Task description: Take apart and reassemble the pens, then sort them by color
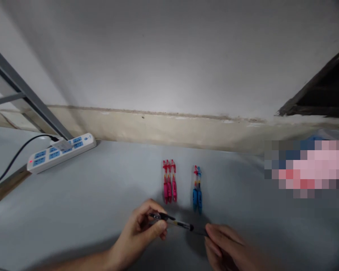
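My left hand [147, 224] is closed around a clear-barrelled pen [180, 224] with black fittings, gripping it by its clip end. The pen's dark end points right, towards my right hand [222, 241]. Pinched in my right fingers is a thin dark piece [201, 233], partly hidden; whether it touches the pen I cannot tell. Beyond my left hand, several clicker pens lie on the table: three pink-gripped pens [169, 190] with red tops side by side, then two blue-gripped pens [197, 197], one red-topped and one blue-topped.
A white power strip [62, 152] with blue sockets, a plug and a black cable [19, 150] rests at the left by a grey metal frame [42, 105]. The grey table [115, 180] meets the wall [158, 128] at the back. A blurred-out pink and blue patch [319, 165] is at right.
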A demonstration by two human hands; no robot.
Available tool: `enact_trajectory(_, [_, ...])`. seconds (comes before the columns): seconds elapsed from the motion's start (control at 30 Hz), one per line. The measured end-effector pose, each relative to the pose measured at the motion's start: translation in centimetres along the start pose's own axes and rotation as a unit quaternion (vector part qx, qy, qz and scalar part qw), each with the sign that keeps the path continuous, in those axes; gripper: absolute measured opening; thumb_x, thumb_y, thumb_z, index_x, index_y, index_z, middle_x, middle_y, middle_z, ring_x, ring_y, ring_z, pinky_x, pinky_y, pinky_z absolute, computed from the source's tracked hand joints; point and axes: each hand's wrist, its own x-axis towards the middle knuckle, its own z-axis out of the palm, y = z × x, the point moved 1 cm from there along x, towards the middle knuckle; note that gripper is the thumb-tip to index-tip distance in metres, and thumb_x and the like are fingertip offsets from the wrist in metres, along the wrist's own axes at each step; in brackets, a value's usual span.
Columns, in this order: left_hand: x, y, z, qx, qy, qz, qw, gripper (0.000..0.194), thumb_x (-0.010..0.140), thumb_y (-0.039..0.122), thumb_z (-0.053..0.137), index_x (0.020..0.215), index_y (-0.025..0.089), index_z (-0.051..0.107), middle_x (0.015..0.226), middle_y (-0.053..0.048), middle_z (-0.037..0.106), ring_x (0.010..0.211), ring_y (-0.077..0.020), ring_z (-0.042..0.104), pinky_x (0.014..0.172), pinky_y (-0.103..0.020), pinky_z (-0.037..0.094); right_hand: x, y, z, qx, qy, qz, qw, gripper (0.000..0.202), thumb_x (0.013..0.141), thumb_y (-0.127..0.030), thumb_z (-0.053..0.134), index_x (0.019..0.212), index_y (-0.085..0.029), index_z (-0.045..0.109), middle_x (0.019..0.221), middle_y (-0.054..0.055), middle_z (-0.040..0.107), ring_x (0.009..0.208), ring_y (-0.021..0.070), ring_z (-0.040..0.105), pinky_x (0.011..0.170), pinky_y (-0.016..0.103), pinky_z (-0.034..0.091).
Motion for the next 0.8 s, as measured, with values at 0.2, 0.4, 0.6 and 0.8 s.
enact_trajectory(0.2, [0.6,-0.3,-0.2,-0.065,0.01,0.004,0.998,0.017,0.081,0.029,0.079,0.088,0.02,0.067,0.08,0.001,0.068,0.072,-0.0101,0.061,0.068,-0.019,0.048,0.6,0.9,-0.1,-0.006,-0.016,-0.047,0.999,0.058,0.081,-0.076,0.052,0.078,-0.019,0.059,0.058,-0.002,0.06,0.046,0.007,0.048,0.045,0.017,0.037])
enact_trajectory(0.4, [1.7,0.2,-1.4,-0.1,0.039,0.052,0.993,0.013,0.084,0.029,0.075,0.092,0.02,0.069,0.095,-0.003,0.073,0.091,-0.0156,0.065,0.084,-0.025,0.049,0.9,0.3,-0.8,0.03,-0.042,-0.051,0.997,0.052,0.083,-0.069,0.056,0.078,-0.018,0.06,0.061,-0.001,0.061,0.045,0.0074,0.049,0.043,0.018,0.038])
enact_trajectory(0.6, [2.0,0.0,-1.7,-0.041,0.064,0.081,0.994,0.032,0.085,0.032,0.074,0.114,0.024,0.061,0.076,0.003,0.066,0.068,-0.0101,0.062,0.068,-0.021,0.05,0.4,-0.2,-0.6,0.01,-0.052,-0.053,0.997,0.045,0.088,-0.061,0.052,0.075,-0.019,0.06,0.06,0.0,0.06,0.047,0.0086,0.049,0.047,0.021,0.039])
enact_trajectory(0.8, [2.1,-0.1,-1.2,-0.076,0.059,0.076,0.992,0.034,0.083,0.027,0.076,0.109,0.025,0.054,0.072,0.006,0.06,0.061,-0.0086,0.062,0.059,-0.02,0.051,0.3,-0.7,-0.1,-0.005,-0.05,-0.025,0.998,0.048,0.081,-0.067,0.057,0.073,-0.02,0.058,0.058,-0.002,0.057,0.045,0.0079,0.046,0.046,0.021,0.036])
